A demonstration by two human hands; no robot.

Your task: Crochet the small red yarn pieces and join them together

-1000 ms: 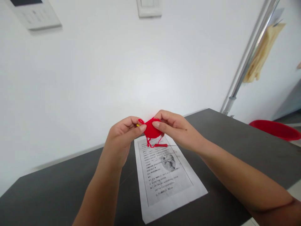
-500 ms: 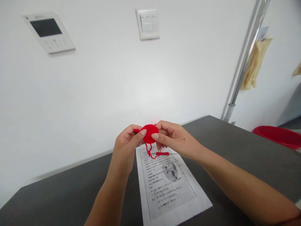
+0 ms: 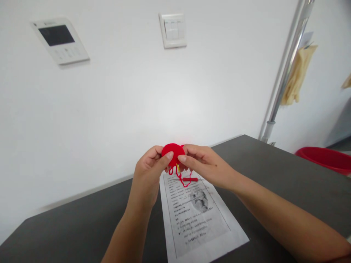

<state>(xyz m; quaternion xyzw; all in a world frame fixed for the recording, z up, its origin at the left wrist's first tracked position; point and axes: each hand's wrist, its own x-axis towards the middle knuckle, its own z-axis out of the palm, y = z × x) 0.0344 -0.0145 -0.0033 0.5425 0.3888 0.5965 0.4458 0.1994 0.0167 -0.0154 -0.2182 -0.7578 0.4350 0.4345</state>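
A round red crocheted piece (image 3: 173,149) is pinched between both hands above the dark table. My left hand (image 3: 149,166) grips its left side, thumb lying on the front face. My right hand (image 3: 201,160) pinches the right side, with its thumb at the lower right edge. Loops of red yarn (image 3: 184,184) dangle below the piece. A small yellow bit (image 3: 178,168) shows just under its lower edge; I cannot make out what it is. Beneath the hands, a red-handled tool with a thin metal shaft, like a crochet hook (image 3: 190,179), rests on a printed sheet (image 3: 203,233).
The dark table (image 3: 263,175) meets a white wall with a light switch (image 3: 172,30) and an intercom panel (image 3: 60,41). At the right stand a metal pole (image 3: 285,76), hanging yellowish gloves (image 3: 298,76) and a red basin (image 3: 323,159) beyond the table edge.
The red piece has turned in my hands, showing more of its face, and the hands sit closer together. The yarn loops have shifted right, and the yellow bit has come into view.
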